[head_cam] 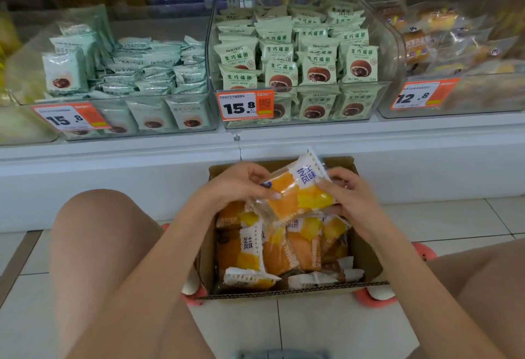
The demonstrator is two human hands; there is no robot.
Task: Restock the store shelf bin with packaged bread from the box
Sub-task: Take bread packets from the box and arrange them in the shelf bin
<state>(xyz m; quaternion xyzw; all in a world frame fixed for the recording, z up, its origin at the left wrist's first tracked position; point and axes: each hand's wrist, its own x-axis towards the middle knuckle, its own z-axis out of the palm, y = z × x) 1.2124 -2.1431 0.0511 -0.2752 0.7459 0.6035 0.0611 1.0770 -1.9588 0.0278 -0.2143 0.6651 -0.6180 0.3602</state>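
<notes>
Both hands are gripping one glossy plastic bread packet (295, 191) over the far edge of the open corrugated cardboard box (366, 259): the left hand (235, 182) is pinching its near-left corner, the right hand (349, 191) its right side. More crinkly orange-and-white packets (272, 250) are lying in the box, partly hidden beneath. The box is sitting on pale floor tiles (443, 222) below clear shelf bins (468, 97).

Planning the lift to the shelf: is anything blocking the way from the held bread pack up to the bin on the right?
Nothing visible does. Both hands hold the bread pack above the box; the right bin is open-topped, with free space between.
</notes>
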